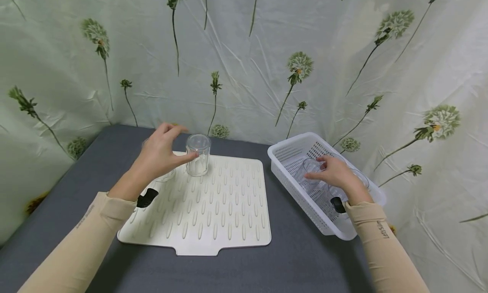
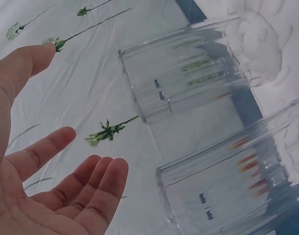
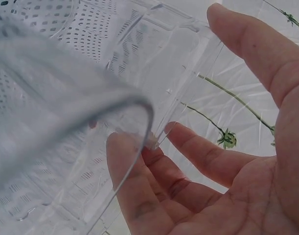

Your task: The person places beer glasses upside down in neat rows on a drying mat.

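Note:
My left hand (image 1: 158,153) is over the back left of a white ridged drying mat (image 1: 228,208), thumb and fingers spread, holding nothing. Just beyond its thumb, a clear drinking glass (image 1: 198,157) stands upside down on the mat. A second clear glass (image 2: 232,191) is beside it, mostly behind the hand in the head view. Reaching into a white basket (image 1: 293,187), my right hand (image 1: 337,174) has its thumb and fingers parted at the end of a lying clear glass (image 3: 164,73). Another glass (image 3: 66,117) fills the near left of the right wrist view, blurred.
More clear glasses (image 1: 360,178) lie in the basket, partly behind the right hand. A dark grey cloth (image 1: 248,269) covers the table. Close behind the table hangs a pale curtain (image 1: 244,93) with a dandelion print.

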A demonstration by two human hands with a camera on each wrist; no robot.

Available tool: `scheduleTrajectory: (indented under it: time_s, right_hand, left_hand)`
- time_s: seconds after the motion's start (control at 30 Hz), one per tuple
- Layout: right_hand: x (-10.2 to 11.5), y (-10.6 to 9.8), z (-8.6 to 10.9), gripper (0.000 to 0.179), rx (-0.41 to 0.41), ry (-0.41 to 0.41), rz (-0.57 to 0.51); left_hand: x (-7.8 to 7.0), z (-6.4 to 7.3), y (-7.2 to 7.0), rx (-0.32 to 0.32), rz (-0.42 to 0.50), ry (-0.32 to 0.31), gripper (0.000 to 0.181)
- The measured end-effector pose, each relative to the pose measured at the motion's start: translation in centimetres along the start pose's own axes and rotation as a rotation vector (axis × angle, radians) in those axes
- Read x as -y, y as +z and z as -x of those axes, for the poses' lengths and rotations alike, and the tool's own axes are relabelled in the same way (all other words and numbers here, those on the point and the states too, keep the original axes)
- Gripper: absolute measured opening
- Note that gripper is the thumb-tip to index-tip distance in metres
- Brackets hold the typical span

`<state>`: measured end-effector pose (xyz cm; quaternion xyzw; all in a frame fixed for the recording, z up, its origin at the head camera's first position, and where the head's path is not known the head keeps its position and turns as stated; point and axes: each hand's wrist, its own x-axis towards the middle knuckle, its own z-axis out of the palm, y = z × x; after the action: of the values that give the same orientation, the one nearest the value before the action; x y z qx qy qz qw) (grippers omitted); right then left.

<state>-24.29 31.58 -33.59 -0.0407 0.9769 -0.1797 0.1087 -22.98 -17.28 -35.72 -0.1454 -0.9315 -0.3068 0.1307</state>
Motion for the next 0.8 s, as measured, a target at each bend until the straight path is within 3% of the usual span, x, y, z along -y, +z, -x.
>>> scheduleTrajectory:
  time_s: [0.5, 0.8]
  right_hand:
    - [0.1, 0.2, -0.6, 0.087, 0.006, 0.065, -0.015]
    - [-0.1, 0.0, -0.7, 0.087, -0.027, 0.06, -0.034]
  left_hand:
    - [0.4, 2.1, 1.1, 0.025, 0.077, -0.023, 0.069]
    - [0.8, 2.9, 2.2, 0.029, 0.152, -0.024, 0.064]
